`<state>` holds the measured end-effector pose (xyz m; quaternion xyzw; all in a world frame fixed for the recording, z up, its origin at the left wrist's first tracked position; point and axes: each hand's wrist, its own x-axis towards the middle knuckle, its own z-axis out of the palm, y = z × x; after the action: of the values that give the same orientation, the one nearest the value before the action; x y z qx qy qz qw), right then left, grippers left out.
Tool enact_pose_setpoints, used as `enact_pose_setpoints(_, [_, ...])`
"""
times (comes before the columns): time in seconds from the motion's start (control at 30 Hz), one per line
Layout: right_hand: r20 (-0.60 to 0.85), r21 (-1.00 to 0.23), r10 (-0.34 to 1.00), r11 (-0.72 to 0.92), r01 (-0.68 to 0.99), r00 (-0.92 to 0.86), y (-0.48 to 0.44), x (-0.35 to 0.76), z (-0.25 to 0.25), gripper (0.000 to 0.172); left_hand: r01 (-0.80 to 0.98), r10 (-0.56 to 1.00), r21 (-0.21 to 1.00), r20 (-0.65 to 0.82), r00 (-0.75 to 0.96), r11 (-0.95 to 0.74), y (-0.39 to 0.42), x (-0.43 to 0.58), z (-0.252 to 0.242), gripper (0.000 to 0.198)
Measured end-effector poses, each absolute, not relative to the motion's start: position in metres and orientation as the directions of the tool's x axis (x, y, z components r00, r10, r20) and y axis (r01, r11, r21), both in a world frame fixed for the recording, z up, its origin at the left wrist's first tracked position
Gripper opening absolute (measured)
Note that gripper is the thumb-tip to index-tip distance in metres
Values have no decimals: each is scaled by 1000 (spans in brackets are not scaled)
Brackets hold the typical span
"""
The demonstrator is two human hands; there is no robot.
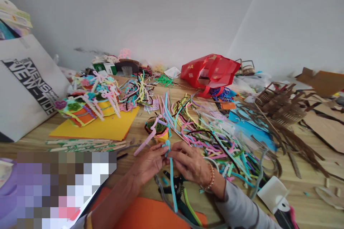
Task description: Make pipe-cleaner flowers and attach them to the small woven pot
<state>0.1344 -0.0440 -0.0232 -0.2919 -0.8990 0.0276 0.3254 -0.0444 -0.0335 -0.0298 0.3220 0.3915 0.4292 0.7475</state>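
Left hand (149, 164): clenched, pinching a light-blue pipe cleaner (171, 186) near its top.

Right hand (188, 161): also closed on that stem, close against the left hand, with a beaded bracelet (211, 178) at the wrist.

Piece in hand: a small twist shows at the top of the stem, and its long tail hangs free towards an orange sheet (150, 214). It looks only just begun.

Nearest the hands: a small yellow pot craft (161, 132) with a green top, and a pink pipe cleaner (145, 142) just beyond the left hand. Black wire cutters (174, 186) lie just below the hands.

Made up so far: a cluster of pipe-cleaner pot crafts (88, 102) sits on the yellow card (94, 128).

Still loose: a large heap of multicoloured pipe cleaners (215, 139) lies on the desk (29, 136), right of the yellow card.

Around the yellow card: a white printed tote bag (29, 86) stands to the left, a red gift bag (209, 71) beyond and to the right, and a cardboard-strip basket (281, 103) further right.
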Motion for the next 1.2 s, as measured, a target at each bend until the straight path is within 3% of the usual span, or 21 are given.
enact_pose_setpoints(0.17, [537,-177,524,837,519,-661,-42,137,-24,23,-576,847,620,-377,376,532,-36,-44,-24,24])
enact_pose_setpoints(0.23, [545,-168,512,842,512,-664,-42,137,-23,23,-584,839,603,-386,383,543,-35,-44,-25,23])
enact_pose_setpoints(0.73, [490,-139,542,821,553,-682,-43,137,-28,20,-469,882,757,-312,352,455,-32,-44,-32,21])
enact_pose_setpoints(0.83, [524,-268,599,790,551,-605,-44,135,-30,21,-404,910,834,-249,331,375,-33,-43,-31,21])
enact_pose_setpoints(0.9, [529,-460,707,704,541,-470,-45,132,-30,19,-312,924,897,-211,318,312,-34,-42,-31,17])
enact_pose_setpoints(1.0, [407,-722,856,515,462,-318,-45,127,-29,15,-182,939,957,-164,301,226,-34,-41,-33,15])
enact_pose_setpoints(1.2, [162,-891,946,263,370,-281,-40,126,-28,26,-103,940,981,-122,318,162,-33,-40,-43,11])
